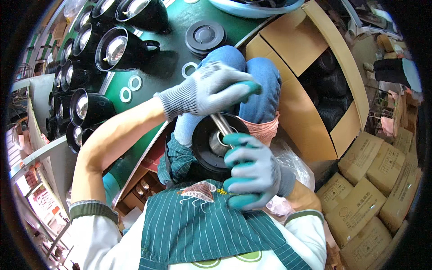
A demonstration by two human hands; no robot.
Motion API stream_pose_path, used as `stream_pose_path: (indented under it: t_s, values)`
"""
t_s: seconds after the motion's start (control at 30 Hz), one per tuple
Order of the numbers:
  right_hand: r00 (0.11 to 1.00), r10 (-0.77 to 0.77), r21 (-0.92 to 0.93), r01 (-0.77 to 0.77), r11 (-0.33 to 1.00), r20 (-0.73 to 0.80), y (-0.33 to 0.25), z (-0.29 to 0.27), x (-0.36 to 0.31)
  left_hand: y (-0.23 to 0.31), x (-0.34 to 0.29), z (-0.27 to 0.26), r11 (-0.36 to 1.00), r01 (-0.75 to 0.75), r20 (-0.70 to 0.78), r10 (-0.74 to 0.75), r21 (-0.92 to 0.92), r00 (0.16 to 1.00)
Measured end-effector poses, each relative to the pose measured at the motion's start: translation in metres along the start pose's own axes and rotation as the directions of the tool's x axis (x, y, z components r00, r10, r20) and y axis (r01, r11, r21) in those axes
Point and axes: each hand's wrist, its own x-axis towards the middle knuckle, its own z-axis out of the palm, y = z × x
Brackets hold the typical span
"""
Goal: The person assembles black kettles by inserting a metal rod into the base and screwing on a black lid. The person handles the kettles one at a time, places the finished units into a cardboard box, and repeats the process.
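A black jug body rests between my thighs, its round opening facing up with a shiny metal neck in the middle. A slim metal rod tool slants down into that neck. My gloved left hand is closed over the rod's upper end, which its palm hides. Lower down, my gloved right hand has its thumb and forefinger curled round the rod, beside the jug's rim. The other right fingers are bent, and the rod's lower tip is hidden.
Several black jugs with silvery insides stand on the green table at left. Stacked black discs, white rings and a light-blue basin are there too. An open carton holds black parts; sealed cartons are stacked at right.
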Motion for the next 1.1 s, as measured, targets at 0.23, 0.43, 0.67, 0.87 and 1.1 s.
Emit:
stream_pose_path:
  t_s: [0.23,0.43,0.67,0.87,1.1]
  values:
    - [0.77,0.174,-0.198,-0.063,0.978,0.614,-0.006,0.03,0.065,-0.016,0.077,0.071,0.904,-0.273,0.082,0.315,-0.328,0.946]
    - [0.788,0.348,-0.216,-0.275,0.937,0.508,0.002,0.032,0.085,-0.026,0.081,0.064,0.891,-0.404,0.004,0.414,-0.207,0.91]
    - [0.994,-0.043,0.125,0.056,0.991,-0.099,0.022,0.043,0.058,0.066,0.005,-0.024,0.824,0.434,0.349,-0.553,0.363,0.757]
    - [0.594,0.478,0.755,0.413,0.51,-0.648,0.009,0.004,-0.034,0.125,0.01,-0.009,0.672,0.185,0.384,-0.602,0.717,0.7]
    - [0.53,0.775,0.38,-0.676,0.631,-0.343,0.063,0.019,-0.053,0.119,-0.015,0.113,0.197,0.505,-0.298,-0.611,0.84,0.734]
